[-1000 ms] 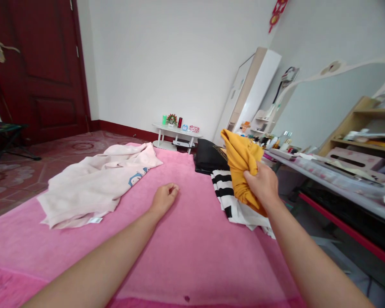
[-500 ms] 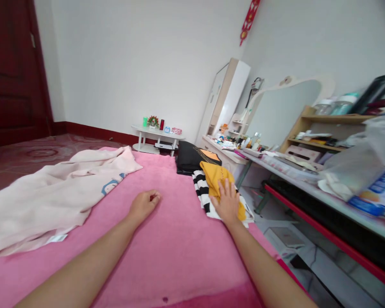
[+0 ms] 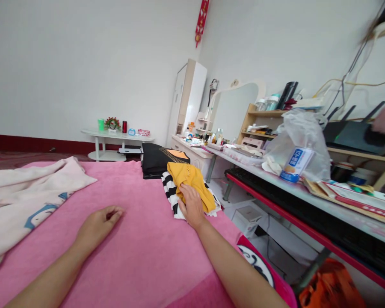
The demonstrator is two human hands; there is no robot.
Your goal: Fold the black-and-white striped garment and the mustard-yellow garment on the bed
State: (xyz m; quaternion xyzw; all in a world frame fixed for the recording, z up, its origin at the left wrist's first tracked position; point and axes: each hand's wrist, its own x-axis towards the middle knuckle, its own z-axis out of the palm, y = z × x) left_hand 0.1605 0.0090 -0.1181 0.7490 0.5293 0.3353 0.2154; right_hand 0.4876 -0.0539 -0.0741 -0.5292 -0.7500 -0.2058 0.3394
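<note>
My right hand [image 3: 191, 206] lies flat on a folded yellow garment [image 3: 192, 179], its fingers spread and gripping nothing. Beneath the yellow cloth is a black-and-white striped garment [image 3: 170, 191], partly covered. A folded black garment [image 3: 154, 159] with a gold pattern and an orange patch lies just behind that pile. On the pink blanket [image 3: 137, 239] rests my left hand [image 3: 98, 226], loosely curled, with no object visible in it. To its left a pale pink top [image 3: 9, 214] with a blue cartoon print is spread out, cut off by the view's edge.
A long desk [image 3: 244, 164] along the right side carries a plastic bag [image 3: 304, 128], a blue-and-white can [image 3: 297, 164] and papers. Farther back are a mirrored dressing table [image 3: 195, 156] and a low white table [image 3: 128, 136] by the wall. An orange bag [image 3: 333, 286] sits under the desk.
The view has swung to the right, showing more of the desk and less of the pale pink top. My right hand stays on the yellow garment; my left hand stays curled on the blanket.
</note>
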